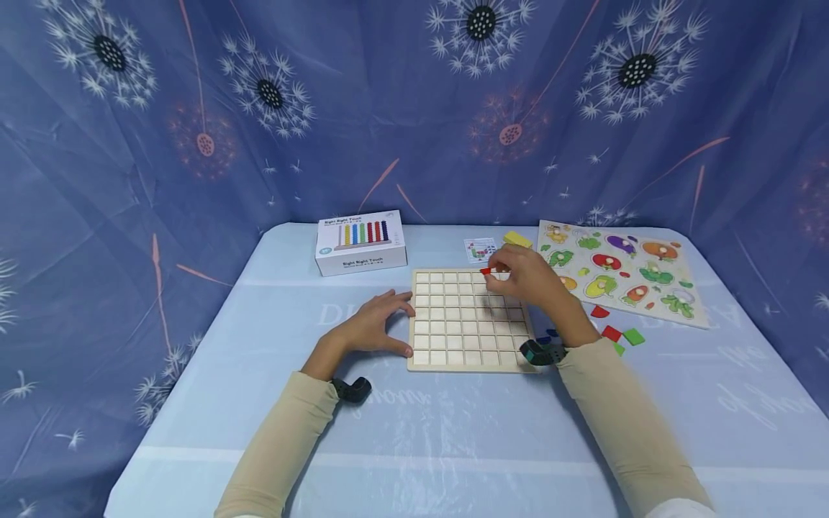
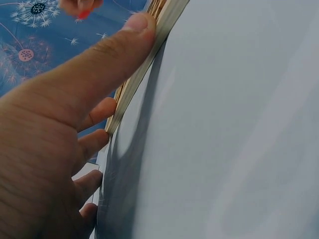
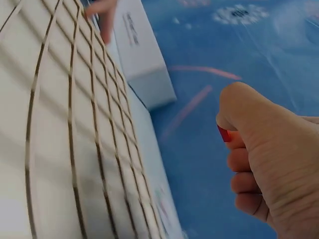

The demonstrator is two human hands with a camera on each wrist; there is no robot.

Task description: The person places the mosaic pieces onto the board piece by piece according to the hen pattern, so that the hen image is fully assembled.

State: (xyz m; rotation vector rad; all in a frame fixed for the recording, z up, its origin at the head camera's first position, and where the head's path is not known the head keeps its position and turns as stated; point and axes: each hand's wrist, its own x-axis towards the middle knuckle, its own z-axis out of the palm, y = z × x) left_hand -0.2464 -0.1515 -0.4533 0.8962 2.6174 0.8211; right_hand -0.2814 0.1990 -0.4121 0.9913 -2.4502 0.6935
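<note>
A wooden grid board [image 1: 466, 324] lies on the table, divided into many small square cells. My left hand [image 1: 376, 324] rests at its left edge with fingers and thumb spread; in the left wrist view the thumb [image 2: 119, 45] touches the board's side [image 2: 149, 55]. Over the board's far right part, my right hand [image 1: 523, 275] pinches a small red piece [image 1: 486, 271] between thumb and finger. The right wrist view shows only an edge of the red piece [image 3: 224, 134]; the other fingers are curled into the palm.
A white toy box [image 1: 361, 244] stands behind left. At the back are a small printed card [image 1: 481, 250] and yellow pieces [image 1: 517, 239]. On the right lie a vegetable puzzle board [image 1: 622, 273], red pieces [image 1: 612, 333], green pieces [image 1: 634, 337] and blue pieces [image 1: 552, 333], the latter partly under the right wrist.
</note>
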